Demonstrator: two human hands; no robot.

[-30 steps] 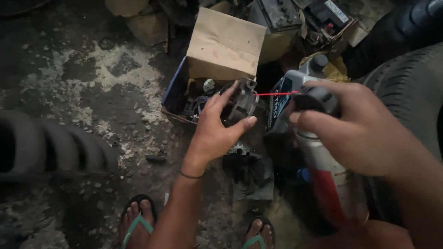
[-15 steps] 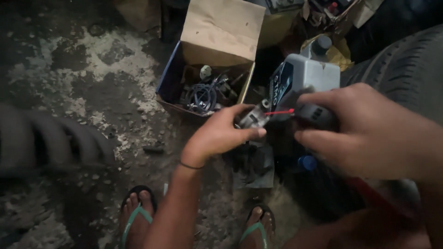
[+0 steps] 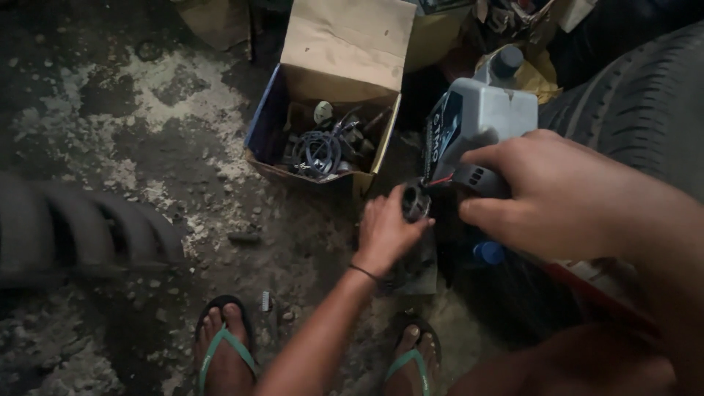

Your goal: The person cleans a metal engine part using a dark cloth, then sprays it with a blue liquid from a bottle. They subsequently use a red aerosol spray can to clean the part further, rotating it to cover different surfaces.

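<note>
Above a stained concrete floor [image 3: 110,147], the left hand [image 3: 385,231] clamps its grip on a small dark round metal part [image 3: 415,202]; just right, the right hand [image 3: 546,191] grips a spray can's dark nozzle [image 3: 477,178].

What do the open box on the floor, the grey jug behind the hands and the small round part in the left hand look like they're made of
The open box looks like plain brown cardboard, matte, with creased flaps. The grey jug seems moulded plastic with a dull sheen and a dark screw cap. The small round part held in the left hand appears to be dark metal, though the dim light leaves that uncertain.
</note>
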